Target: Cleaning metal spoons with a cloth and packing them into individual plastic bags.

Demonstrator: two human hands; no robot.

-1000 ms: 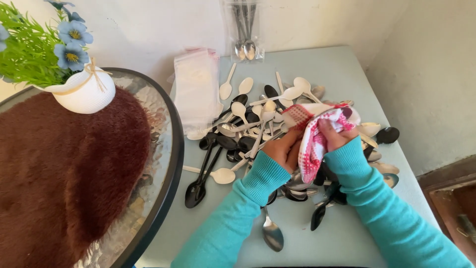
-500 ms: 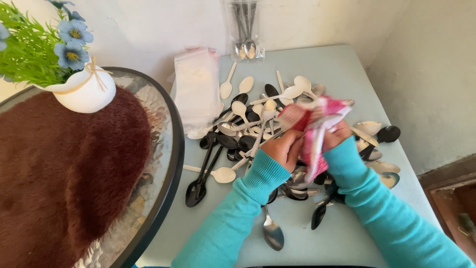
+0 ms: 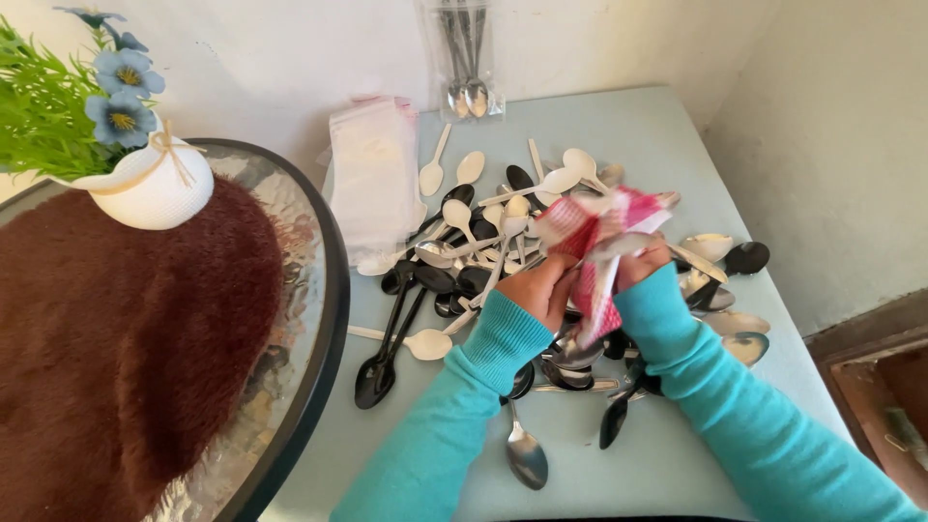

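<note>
Since a moment ago the red-and-white cloth (image 3: 599, 242) has spread wider between the hands above the spoon pile (image 3: 483, 251). Left hand (image 3: 541, 288) and right hand (image 3: 643, 263) both have fingers clamped on it. A stack of clear pinkish bags (image 3: 372, 184) lies left of the pile; a clear packet of spoons (image 3: 466, 58) leans on the wall.

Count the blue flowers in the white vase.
3 blue flowers: one at the top, one below it, one lowest, all in the white vase at left. More may lie outside the frame.
</note>
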